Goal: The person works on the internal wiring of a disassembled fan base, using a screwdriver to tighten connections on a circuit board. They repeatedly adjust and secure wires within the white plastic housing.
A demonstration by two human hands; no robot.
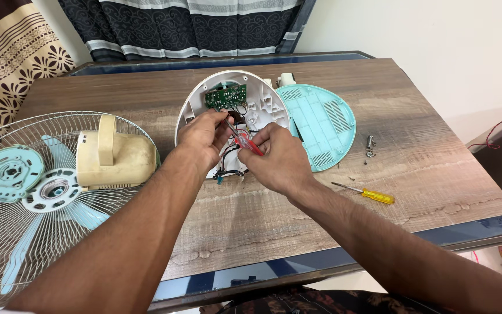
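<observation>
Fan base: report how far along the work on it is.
Done: the turquoise cover is off beside the white base shell, loose screws nearby, circuit board exposed. In hand: right hand works a red-handled tool at the wires; left hand steadies them. Left: cover, screws, yellow screwdriver unused.

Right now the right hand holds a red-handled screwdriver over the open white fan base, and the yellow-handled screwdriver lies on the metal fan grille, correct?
Not quite. The head view shows the yellow-handled screwdriver lying on the wooden table, right of the hands, not on the grille. The right hand does hold the red-handled screwdriver over the white fan base.
</observation>
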